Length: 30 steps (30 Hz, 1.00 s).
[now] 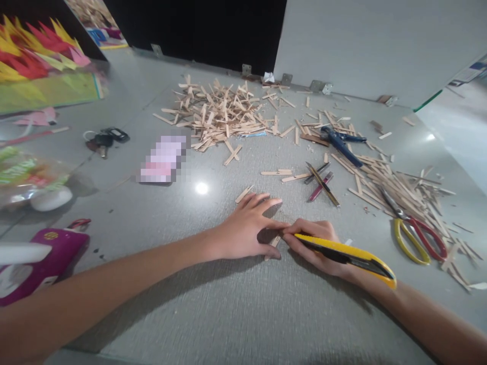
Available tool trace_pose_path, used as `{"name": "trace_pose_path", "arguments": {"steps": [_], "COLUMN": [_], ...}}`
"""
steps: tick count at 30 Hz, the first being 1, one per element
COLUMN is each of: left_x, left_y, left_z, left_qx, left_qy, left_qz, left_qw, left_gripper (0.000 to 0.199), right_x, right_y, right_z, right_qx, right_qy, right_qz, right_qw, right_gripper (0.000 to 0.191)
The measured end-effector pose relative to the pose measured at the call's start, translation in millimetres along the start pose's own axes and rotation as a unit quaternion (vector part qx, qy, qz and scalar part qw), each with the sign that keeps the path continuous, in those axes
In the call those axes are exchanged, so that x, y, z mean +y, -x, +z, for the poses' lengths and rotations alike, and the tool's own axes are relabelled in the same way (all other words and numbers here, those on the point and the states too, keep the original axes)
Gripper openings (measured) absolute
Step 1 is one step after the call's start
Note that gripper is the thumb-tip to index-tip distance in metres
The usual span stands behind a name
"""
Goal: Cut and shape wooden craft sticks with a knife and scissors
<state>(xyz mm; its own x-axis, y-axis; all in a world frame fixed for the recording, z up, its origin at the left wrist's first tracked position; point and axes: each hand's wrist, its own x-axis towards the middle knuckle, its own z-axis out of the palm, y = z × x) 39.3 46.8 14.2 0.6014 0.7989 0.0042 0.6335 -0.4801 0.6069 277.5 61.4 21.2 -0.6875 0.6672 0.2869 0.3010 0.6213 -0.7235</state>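
Note:
My right hand is wrapped round a yellow and black utility knife, its front end low at the table and its back end over my wrist. The blade is hidden by my fingers. My left hand lies spread on the table, thumb and index finger stretched towards the knife. Between those two fingers a short wooden stick shows, partly covered by the fingertips. Just beyond my left fingers lies another wooden stick piece with a split end.
Beyond my hands is a heap of wooden sticks. To the right lie blue-handled pliers, scissors, crossed slim tools and scattered sticks. On the left are a phone, keys and a purple object.

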Motion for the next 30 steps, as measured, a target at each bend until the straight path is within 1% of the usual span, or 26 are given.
{"name": "trace_pose_path", "arguments": {"steps": [5,12,18,21,25,30], "left_x": [-1.2,1.3,0.0,-0.7,-0.8,-2.4], "left_y": [0.1,0.0,0.0,-0.4,-0.3,0.7], "left_z": [0.0,-2.3,-0.9,-0.2,0.2,1.0], "left_qx": [0.003,-0.009,-0.002,-0.006,-0.018,-0.007], "left_qy": [0.002,0.001,0.001,-0.005,-0.01,-0.004], "left_qz": [0.004,-0.003,0.001,0.0,-0.008,0.0], "left_qw": [1.0,1.0,1.0,1.0,1.0,1.0], "left_gripper": [0.061,0.06,0.06,0.06,0.06,0.06], "right_x": [-1.5,-4.1,-1.5,2.5,5.7,4.6], "right_y": [-0.6,-3.4,-2.1,0.1,0.5,-3.6], "right_z": [-1.9,-3.1,-2.2,-0.8,-1.8,-6.3], "right_qx": [-0.002,-0.002,-0.014,-0.021,-0.054,-0.079], "right_qy": [0.0,-0.012,0.004,-0.003,-0.019,-0.02], "right_qz": [0.008,0.019,0.02,0.001,-0.025,-0.053], "right_qw": [1.0,1.0,1.0,1.0,0.998,0.995], "right_gripper": [0.019,0.021,0.025,0.023,0.02,0.021]}}
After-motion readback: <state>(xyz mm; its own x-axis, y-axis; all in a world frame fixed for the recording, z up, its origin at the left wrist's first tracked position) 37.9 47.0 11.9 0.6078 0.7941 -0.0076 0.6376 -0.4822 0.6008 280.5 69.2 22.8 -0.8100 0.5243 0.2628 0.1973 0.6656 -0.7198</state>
